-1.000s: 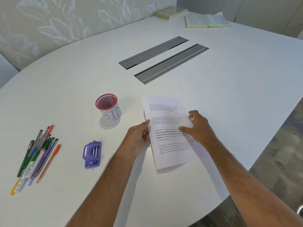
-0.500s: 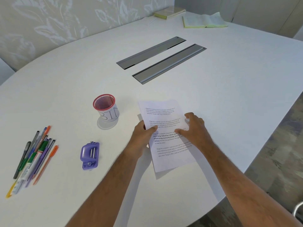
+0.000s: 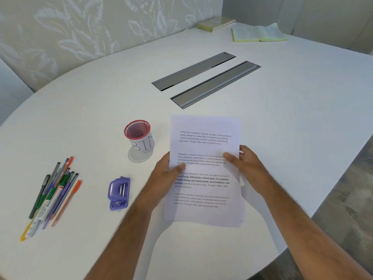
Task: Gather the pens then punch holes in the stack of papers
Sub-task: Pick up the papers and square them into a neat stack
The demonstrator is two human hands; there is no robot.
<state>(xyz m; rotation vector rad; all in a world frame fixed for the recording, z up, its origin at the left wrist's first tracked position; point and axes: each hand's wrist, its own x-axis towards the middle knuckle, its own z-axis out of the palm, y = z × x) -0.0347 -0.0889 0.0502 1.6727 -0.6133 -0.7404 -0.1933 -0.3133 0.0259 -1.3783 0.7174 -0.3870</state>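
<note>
The stack of papers point(image 3: 204, 170) is held up off the white surface point(image 3: 282, 122), tilted toward the camera, printed side up, with four blocks of text running down the top sheet. The left hand point(image 3: 163, 178) grips its left edge about halfway down: the thumb lies on the printed face beside the second block of text, and the other fingers point(image 3: 177, 168) are hidden behind the sheets. The right hand point(image 3: 249, 168) grips the right edge at much the same height, its thumb pressed on the front of the page and its remaining fingers curled behind the edge, so each hand pinches the stack between thumb and fingers. A corner of a lower sheet peeks out just below the right hand, so the sheets are not perfectly squared.

Just left of the stack's upper part stands a red mesh cup point(image 3: 139, 136) wrapped in a white label with handwritten letters, sitting on a clear round base. Nearer the camera, left of the left wrist, lies a purple hole punch point(image 3: 119, 193) flat on the surface, apart from the hand. Well to the left, the pens point(image 3: 54, 195) lie loose in an untidy bundle, orange, green, purple, black and yellow among them. Beyond the stack, two grey metal panels point(image 3: 205, 79) are set in the surface, and at the far edge lie an open book point(image 3: 258, 33) and a closed book point(image 3: 216, 23).
</note>
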